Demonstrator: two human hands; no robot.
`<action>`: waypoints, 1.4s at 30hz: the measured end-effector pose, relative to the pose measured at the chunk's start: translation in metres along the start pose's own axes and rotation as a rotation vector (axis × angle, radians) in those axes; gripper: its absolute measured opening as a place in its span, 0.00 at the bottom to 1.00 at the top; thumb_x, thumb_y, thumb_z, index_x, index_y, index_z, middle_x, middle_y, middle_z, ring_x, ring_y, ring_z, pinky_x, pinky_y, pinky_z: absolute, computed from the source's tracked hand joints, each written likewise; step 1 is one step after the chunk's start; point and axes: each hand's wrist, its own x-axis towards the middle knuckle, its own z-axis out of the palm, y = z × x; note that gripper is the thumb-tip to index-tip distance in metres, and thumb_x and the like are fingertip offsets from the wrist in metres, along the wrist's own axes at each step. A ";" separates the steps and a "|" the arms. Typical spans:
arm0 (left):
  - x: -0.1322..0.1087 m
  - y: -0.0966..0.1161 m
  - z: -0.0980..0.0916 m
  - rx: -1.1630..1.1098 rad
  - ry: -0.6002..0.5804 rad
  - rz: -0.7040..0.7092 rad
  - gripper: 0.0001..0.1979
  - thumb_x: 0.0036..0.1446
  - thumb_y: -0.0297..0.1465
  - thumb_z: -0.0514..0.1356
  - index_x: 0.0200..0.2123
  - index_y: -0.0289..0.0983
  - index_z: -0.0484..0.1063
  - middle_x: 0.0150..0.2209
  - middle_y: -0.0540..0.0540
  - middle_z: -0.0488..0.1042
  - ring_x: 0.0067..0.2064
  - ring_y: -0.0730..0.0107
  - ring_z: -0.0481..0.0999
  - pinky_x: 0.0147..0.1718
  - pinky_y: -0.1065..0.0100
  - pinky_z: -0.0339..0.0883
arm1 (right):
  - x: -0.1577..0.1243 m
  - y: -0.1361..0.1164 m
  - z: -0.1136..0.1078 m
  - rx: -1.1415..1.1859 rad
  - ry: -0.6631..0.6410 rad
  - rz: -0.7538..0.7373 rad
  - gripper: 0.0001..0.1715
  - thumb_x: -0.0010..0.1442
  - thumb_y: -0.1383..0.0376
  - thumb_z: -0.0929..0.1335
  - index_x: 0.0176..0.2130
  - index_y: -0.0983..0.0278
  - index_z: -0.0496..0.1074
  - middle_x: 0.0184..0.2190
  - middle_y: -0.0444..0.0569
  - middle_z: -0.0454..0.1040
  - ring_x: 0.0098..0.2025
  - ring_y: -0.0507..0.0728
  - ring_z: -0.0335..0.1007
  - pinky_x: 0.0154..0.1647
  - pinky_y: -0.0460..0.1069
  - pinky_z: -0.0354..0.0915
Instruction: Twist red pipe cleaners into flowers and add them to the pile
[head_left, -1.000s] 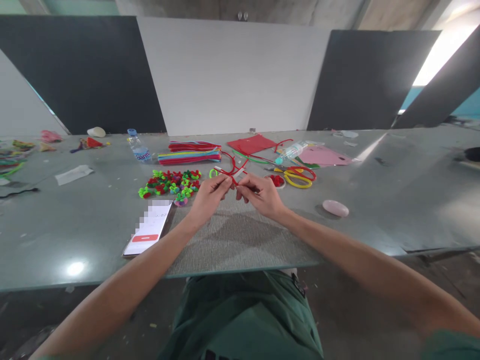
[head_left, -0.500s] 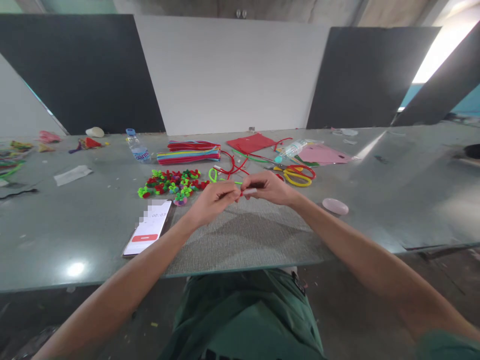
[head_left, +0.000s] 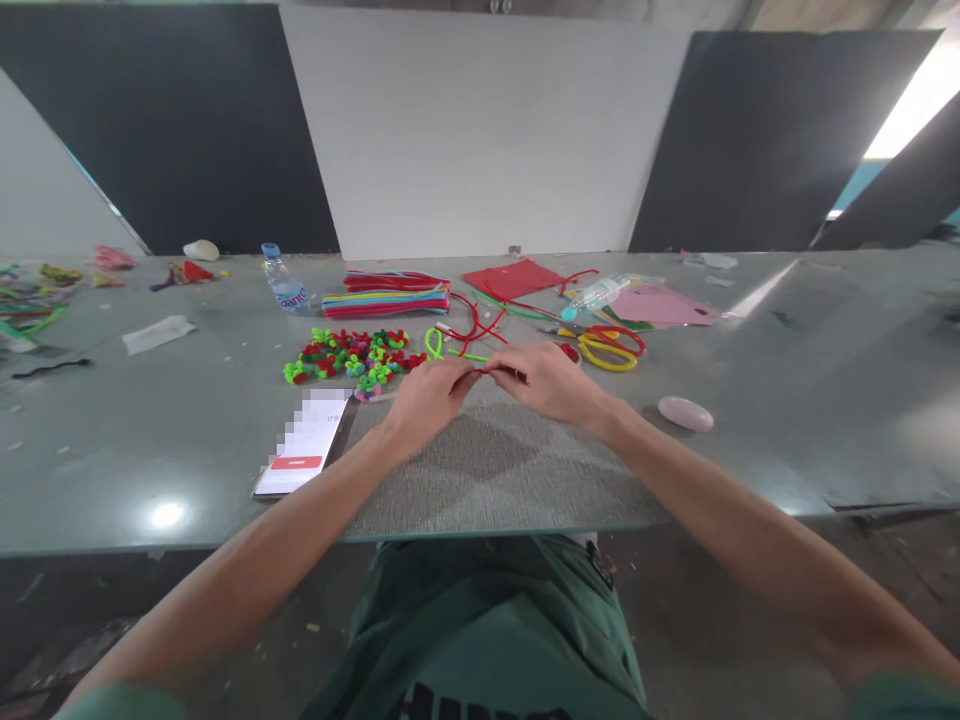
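Fingertips nearly meeting, the left hand [head_left: 429,402] and right hand [head_left: 551,385] pinch a thin red strand [head_left: 484,371] between them, fuzzy red-and-green shapes [head_left: 352,350] just left of that grip.

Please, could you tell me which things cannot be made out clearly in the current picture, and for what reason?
All in the head view:
- Red strip: its ends are hidden by the left hand and right hand.
- Round red item: partly covered by the right hand.
- Phone: upper screen masked by pixel blocks.
- Colourful heap: cut off by the left edge.
- Dark print: cut off by the bottom edge.
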 end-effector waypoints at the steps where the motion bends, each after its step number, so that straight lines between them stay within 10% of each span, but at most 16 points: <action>1: 0.001 -0.001 0.000 -0.029 0.029 -0.008 0.13 0.74 0.30 0.56 0.41 0.37 0.81 0.39 0.43 0.84 0.38 0.62 0.80 0.36 0.66 0.63 | 0.000 -0.001 0.002 0.005 0.038 -0.002 0.12 0.70 0.69 0.66 0.42 0.62 0.80 0.36 0.49 0.83 0.36 0.56 0.75 0.39 0.50 0.61; 9: 0.000 0.001 -0.006 -0.223 0.207 0.007 0.14 0.74 0.32 0.55 0.34 0.37 0.73 0.28 0.50 0.73 0.29 0.70 0.65 0.32 0.68 0.55 | 0.000 -0.003 0.014 0.364 0.204 0.145 0.12 0.72 0.58 0.69 0.42 0.62 0.81 0.32 0.47 0.82 0.32 0.54 0.76 0.37 0.50 0.68; 17: -0.004 0.006 -0.014 -0.363 0.158 0.172 0.13 0.75 0.33 0.53 0.36 0.38 0.72 0.33 0.48 0.75 0.33 0.69 0.70 0.36 0.69 0.61 | 0.005 0.016 0.007 0.848 0.041 0.240 0.19 0.65 0.51 0.75 0.35 0.64 0.78 0.27 0.45 0.76 0.27 0.50 0.68 0.30 0.47 0.66; 26: -0.003 0.003 -0.004 0.109 -0.243 0.190 0.14 0.74 0.30 0.54 0.41 0.39 0.80 0.38 0.43 0.84 0.37 0.60 0.80 0.34 0.66 0.63 | 0.000 0.031 -0.013 0.287 -0.265 0.080 0.11 0.70 0.62 0.69 0.36 0.63 0.80 0.27 0.43 0.75 0.28 0.51 0.64 0.31 0.47 0.55; 42: -0.003 -0.005 0.004 0.106 -0.023 -0.066 0.13 0.75 0.31 0.54 0.49 0.38 0.79 0.39 0.39 0.83 0.37 0.56 0.82 0.35 0.66 0.64 | 0.000 0.008 0.020 0.003 0.044 0.034 0.13 0.72 0.68 0.65 0.43 0.63 0.81 0.38 0.51 0.84 0.38 0.57 0.77 0.40 0.51 0.63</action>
